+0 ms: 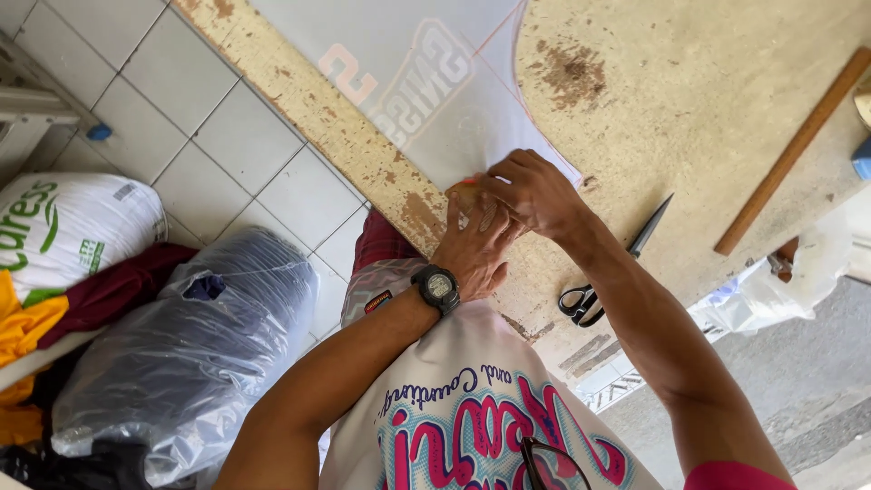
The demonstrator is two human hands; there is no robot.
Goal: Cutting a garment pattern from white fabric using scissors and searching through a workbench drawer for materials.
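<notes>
Sacks come first as we read across from the worktable [689, 109]: off its left edge, on the tiled floor, a white printed sack [68, 227] lies stuffed and shut, with red and yellow cloth bunched beneath it, and nearer the table a clear plastic bag [190, 354] bulges with dark folded fabric. At the table's near edge our left hand [472, 249], a watch on its wrist, lies flat with fingers spread, pressing down the white fabric [408, 54] spread over the tabletop. Our right hand [531, 192] crosses just above it, fingertips pinched narrow on a small yellowish piece, chalk we think, set against a faint curved line drawn on the cloth. We judge the marking step is under way; carrying the line on calls for the cloth to lie taut and unshifted. Right of the hands, black-handled scissors [612, 272] rest untouched on the table, and beyond them a long wooden ruler [789, 154].
</notes>
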